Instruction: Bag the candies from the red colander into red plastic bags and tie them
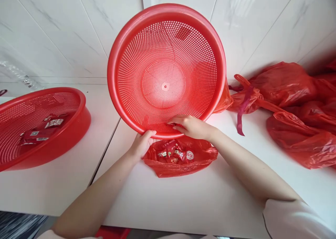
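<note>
The left hand [141,145] grips the lower rim of a red perforated basket [166,69] at centre frame, fingers curled round the edge, while the right hand [191,126] lies flat-fingered against the inside of the same lower wall; the basket stands tipped up on its rim, its empty hollow facing the camera, above an open red plastic bag [181,158] that lies on the white table [199,197] with a few wrapped sweets [175,153] inside. The basket rests only on that rim and the two hands, so a loosened grip could probably let it roll or drop forward onto the bag, and the thin bag mouth could fold shut or slide on the smooth tabletop. At lower left a second red basket [65,127] holds red packets [36,134]; more red bags [294,109] are heaped at right. The wrappers and packets bear white labels, but the print is too small to read
</note>
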`<state>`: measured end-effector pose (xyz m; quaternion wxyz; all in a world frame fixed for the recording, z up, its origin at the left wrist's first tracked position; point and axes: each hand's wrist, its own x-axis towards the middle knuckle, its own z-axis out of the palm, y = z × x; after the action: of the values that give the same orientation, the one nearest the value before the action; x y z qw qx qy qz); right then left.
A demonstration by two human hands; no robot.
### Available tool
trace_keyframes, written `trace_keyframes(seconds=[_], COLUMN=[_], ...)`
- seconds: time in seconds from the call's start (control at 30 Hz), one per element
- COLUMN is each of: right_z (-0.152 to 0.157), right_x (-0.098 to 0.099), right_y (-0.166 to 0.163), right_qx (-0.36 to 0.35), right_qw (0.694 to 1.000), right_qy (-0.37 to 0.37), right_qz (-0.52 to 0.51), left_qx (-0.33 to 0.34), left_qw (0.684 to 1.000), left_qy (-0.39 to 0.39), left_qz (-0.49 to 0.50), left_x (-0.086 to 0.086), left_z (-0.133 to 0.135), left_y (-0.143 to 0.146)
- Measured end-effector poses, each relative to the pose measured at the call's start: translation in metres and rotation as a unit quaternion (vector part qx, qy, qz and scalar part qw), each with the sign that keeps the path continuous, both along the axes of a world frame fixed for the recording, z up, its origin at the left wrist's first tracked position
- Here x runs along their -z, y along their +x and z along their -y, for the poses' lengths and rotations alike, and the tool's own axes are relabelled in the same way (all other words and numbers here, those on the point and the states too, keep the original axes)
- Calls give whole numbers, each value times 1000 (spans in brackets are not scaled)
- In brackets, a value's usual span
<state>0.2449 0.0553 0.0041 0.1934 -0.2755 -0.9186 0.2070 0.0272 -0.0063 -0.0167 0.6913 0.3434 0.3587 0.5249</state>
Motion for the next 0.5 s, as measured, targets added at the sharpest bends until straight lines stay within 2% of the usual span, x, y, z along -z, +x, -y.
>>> trace_keyframes(seconds=[0.1, 0.17, 0.23, 0.3, 0.4, 0.5], right_z=[1, 4, 9, 17, 26, 31], right_x=[-9, -15, -23, -32, -45, -54], right_y=[2, 2, 2, 2, 4, 12], right_qx=[1, 2, -24, -60, -54, 29], right_qw=[997, 989, 977, 968, 978, 992], right_qy=[-39, -101, -169, -207, -168, -66], right_qz=[-66, -107, -131, -126, -113, -107], left_qx=[-5, -7, -10, -15, -41, -55], left_qw=[1000, 1000, 1000, 999, 998, 998], left_qy=[4, -3, -20, -38, -38, -37], left_qz=[-2, 2, 3, 0, 5, 21], left_x=[-3, -4, -4, -5, -6, -9], left_z=[-1, -2, -3, -5, -7, -8], left_y=[0, -1, -1, -2, -4, -7])
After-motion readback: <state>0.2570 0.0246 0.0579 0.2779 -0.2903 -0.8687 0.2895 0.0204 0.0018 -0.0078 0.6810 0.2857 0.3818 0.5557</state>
